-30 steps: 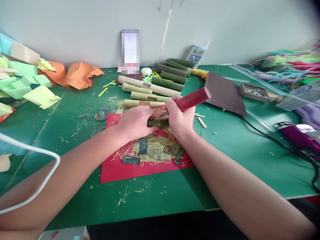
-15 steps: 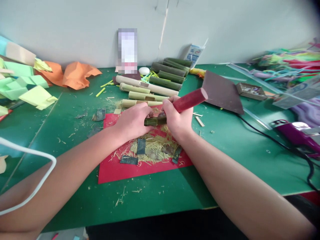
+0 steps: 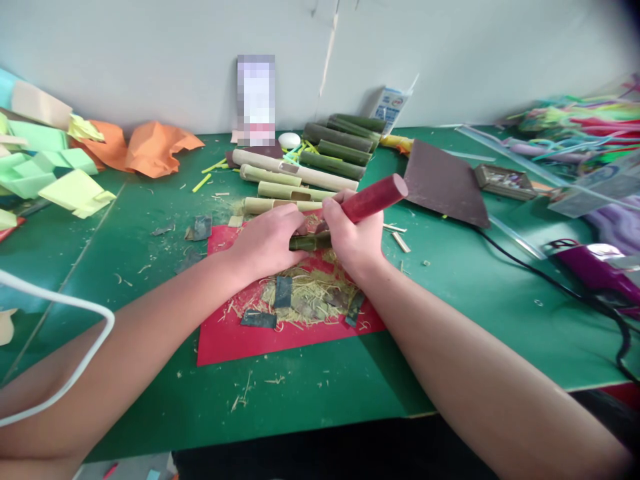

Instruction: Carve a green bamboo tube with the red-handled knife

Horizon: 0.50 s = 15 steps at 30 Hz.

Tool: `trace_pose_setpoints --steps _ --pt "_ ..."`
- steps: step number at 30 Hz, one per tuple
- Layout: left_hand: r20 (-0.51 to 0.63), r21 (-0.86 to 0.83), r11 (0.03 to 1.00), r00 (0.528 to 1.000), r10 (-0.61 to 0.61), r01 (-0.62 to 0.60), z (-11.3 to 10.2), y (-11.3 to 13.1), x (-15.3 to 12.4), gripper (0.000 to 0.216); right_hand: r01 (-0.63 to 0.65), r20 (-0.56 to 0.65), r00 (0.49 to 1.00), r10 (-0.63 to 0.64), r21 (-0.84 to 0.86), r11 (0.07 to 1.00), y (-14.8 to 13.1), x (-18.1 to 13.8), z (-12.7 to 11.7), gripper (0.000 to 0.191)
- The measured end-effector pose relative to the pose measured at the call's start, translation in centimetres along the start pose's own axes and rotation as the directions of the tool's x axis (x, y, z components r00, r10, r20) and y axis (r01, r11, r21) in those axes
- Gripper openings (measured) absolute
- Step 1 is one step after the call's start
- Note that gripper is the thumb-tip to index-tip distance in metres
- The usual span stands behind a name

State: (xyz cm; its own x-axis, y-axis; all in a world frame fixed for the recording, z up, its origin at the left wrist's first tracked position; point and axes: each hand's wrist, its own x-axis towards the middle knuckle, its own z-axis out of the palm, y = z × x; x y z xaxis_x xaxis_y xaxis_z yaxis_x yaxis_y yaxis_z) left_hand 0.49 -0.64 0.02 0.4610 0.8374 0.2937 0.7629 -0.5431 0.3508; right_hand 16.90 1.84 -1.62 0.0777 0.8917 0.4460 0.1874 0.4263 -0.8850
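Observation:
My left hand (image 3: 265, 241) is closed round one end of a short green bamboo tube (image 3: 311, 243), held level over a red sheet (image 3: 220, 343). In my right hand (image 3: 356, 243) is a tool with a thick, round red handle (image 3: 377, 198), which slants up to the right. The tool's working end points down at the bamboo; my fingers hide it, so its kind cannot be made out. Below both hands lies a heap of pale bamboo shavings (image 3: 313, 297), with several dark sandpaper pieces (image 3: 283, 292) on and around it.
Behind my hands lie several bamboo tubes (image 3: 327, 179), some peeled and notched. A brown board (image 3: 445, 183) and a small box (image 3: 504, 182) are to the right, near a purple device (image 3: 595, 273) with a black cable. Crumpled orange paper (image 3: 157, 148) sits back left; a white rod (image 3: 95, 303) crosses my left arm.
My right hand and the red handle have shifted slightly left. The left hand keeps its hold on the bamboo tube, almost unmoved.

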Motion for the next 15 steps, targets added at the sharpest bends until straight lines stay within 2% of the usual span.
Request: trace_pose_setpoints --steps 8,15 --pt "0.007 0.039 0.999 1.0 0.004 -0.004 -0.1 -0.1 0.0 0.017 0.004 0.02 1.0 -0.003 -0.022 1.0 -0.3 0.0 0.1 0.023" --pt "0.043 0.01 1.0 0.999 0.029 -0.029 -0.3 0.0 0.0 0.022 -0.033 0.045 0.998 0.037 -0.086 0.996 -1.1 0.3 0.3 0.025"
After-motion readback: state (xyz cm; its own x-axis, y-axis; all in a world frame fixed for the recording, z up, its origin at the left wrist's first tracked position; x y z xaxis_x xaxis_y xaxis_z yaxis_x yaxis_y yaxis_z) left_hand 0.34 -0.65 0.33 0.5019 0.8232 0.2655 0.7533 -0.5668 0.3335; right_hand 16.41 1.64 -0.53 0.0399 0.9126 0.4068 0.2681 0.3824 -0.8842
